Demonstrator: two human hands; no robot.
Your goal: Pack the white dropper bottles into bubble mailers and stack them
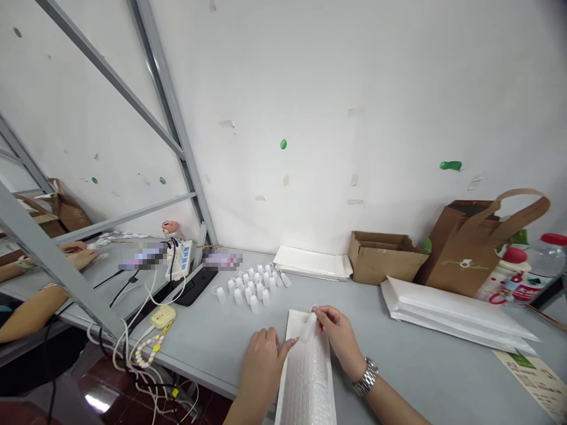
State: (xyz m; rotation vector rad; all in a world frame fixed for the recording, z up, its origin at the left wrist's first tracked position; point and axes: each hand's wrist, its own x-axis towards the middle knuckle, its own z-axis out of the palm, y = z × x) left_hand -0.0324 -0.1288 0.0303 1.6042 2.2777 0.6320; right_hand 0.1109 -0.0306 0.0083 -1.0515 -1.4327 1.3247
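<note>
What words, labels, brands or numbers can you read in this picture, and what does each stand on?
Nothing is legible.
Brown paper bag: small pale print, too small.
Bottle label: red marks, blurred.
Printed sheet at far right: green logo, fine lines, too small.
Two patches by the power strip: blurred out.
Bubble mailer, and white piece in the right hand: no print visible.

Grey table (212,336). At near edge, bubble mailer (308,378); mid-table, small white caps (252,286); along far edge, flat envelopes (312,262), cardboard box (381,257), paper bag (465,254); toward right edge, stacked mailers (452,313); by left edge, power strip (181,260).
</note>
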